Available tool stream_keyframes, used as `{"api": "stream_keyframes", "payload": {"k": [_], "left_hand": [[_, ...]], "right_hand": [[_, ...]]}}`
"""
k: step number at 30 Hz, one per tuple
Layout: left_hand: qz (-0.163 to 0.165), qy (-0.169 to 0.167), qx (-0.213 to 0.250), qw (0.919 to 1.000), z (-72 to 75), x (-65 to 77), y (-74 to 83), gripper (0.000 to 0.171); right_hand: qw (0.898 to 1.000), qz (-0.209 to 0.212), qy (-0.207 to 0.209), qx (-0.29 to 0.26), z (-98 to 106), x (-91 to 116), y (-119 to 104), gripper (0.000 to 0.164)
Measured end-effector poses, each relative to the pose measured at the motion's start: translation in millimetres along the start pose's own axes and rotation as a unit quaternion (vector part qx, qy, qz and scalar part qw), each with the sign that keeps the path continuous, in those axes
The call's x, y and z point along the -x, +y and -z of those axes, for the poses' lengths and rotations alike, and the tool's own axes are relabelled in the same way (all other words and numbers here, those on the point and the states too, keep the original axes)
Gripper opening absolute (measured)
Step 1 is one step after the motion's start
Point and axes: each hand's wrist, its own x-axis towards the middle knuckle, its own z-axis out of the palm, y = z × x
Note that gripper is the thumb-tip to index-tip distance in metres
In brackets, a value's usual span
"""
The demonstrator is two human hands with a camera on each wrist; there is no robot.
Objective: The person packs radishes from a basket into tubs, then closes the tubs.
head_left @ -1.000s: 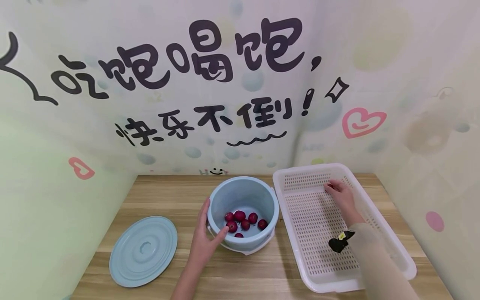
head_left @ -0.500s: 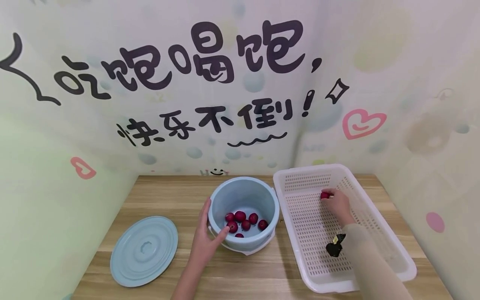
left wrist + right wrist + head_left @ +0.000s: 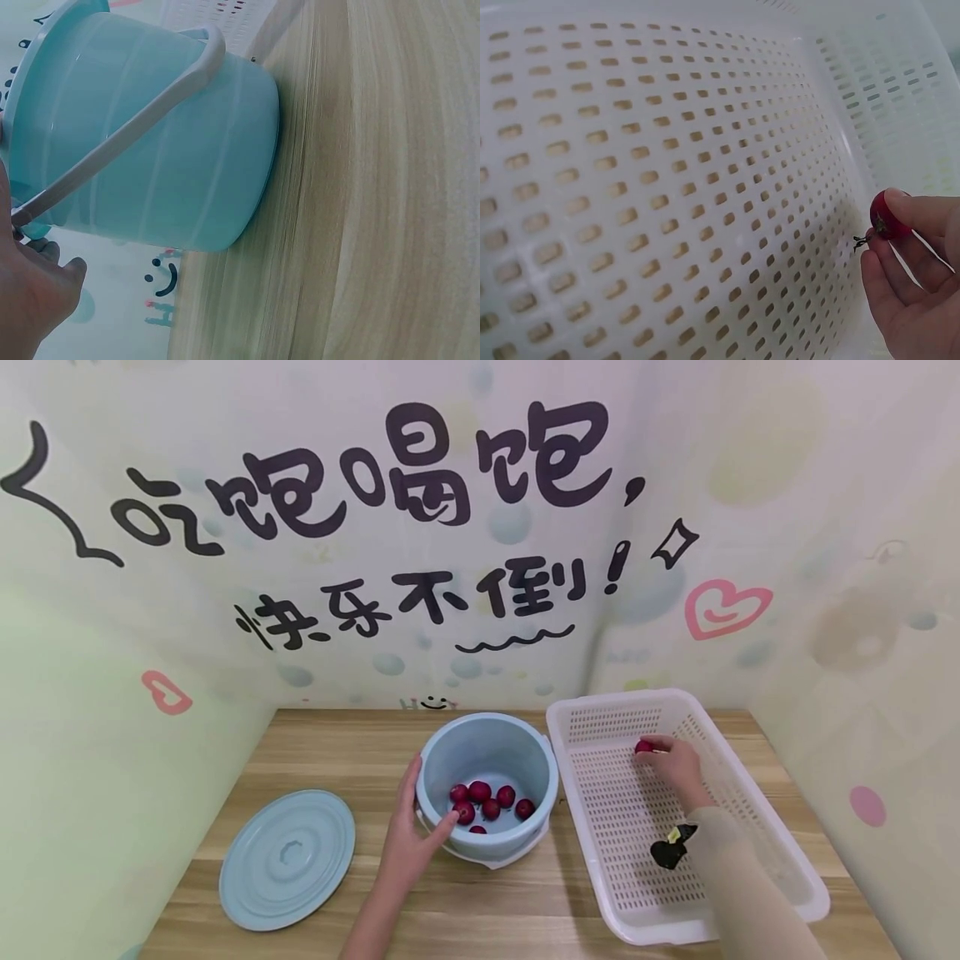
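Note:
My left hand [image 3: 408, 843] holds the light blue bucket [image 3: 442, 835] by its left side, with the thumb over the rim and the fingers outside. Several small red radishes [image 3: 480, 792] lie on the bucket's floor. Over the far part of the white perforated basket [image 3: 618, 852], my right hand [image 3: 678, 768] pinches one red radish [image 3: 889, 214] between thumb and fingers. Green stem stubs and a thin dark strand show on this radish in the right wrist view. The left wrist view shows the bucket's pale handle [image 3: 120, 142] hanging along its side.
A round light blue lid [image 3: 288, 860] lies flat on the wooden table [image 3: 510, 918], left of the bucket. The basket stands close against the bucket's right side. A printed wall [image 3: 360, 668] rises behind the table. A black strap [image 3: 667, 853] hangs by the right sleeve.
My right hand has shifted slightly left and nearer within the basket, and the radish in its fingers shows more plainly. The left hand and bucket have stayed put.

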Motion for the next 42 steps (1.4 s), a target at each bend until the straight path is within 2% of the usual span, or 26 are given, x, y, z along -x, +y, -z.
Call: {"api": "stream_keyframes", "payload": {"k": [7, 12, 21, 33, 42], "left_hand": [[-0.003, 0.000, 0.000, 1.0000, 0.2, -0.5, -0.8, 0.090], [-0.001, 0.001, 0.001, 1.0000, 0.7, -0.2, -1.2, 0.091], [0.003, -0.001, 0.003, 1.0000, 0.7, 0.2, -1.6, 0.090], [0.005, 0.001, 0.000, 1.0000, -0.2, 0.6, -1.4, 0.090], [0.002, 0.000, -0.001, 1.0000, -0.4, 0.0, -1.9, 0.091]], "right_hand": [[1.000, 0.000, 0.005, -0.007, 5, 2, -7, 0.044], [1.000, 0.022, 0.013, -0.005, 8, 4, -10, 0.043], [1.000, 0.012, -0.004, -0.017, 13, 7, -15, 0.045], [0.999, 0.047, -0.008, -0.023, 17, 13, -30, 0.047], [0.997, 0.053, -0.027, -0.049, 20, 19, -42, 0.048]]}}
